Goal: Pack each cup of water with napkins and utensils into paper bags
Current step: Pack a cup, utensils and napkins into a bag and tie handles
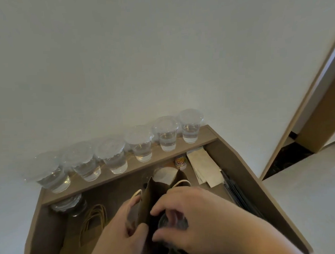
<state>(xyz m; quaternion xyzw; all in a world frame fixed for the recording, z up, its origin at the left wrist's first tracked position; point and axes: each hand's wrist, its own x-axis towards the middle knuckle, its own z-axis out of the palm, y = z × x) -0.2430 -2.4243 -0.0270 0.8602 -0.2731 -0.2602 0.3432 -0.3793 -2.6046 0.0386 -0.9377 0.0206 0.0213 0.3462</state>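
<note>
Dim, flat indoor light, brighter floor [310, 207] at right, desk [239, 168] interior shadowed, soft blur throughout, wide-angle bending at edges.

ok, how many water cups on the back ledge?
6, in one row along the ledge, left to right: cup 1, cup 2, cup 3, cup 4, cup 5, cup 6. None looks hidden.

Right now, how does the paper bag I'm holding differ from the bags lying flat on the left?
The held bag stands upright, mouth open; the flat bags lie folded. Your left hand grips the held bag and your right hand holds a cup at its mouth; nothing touches the flat bags. Both are brown paper with handles.
</note>
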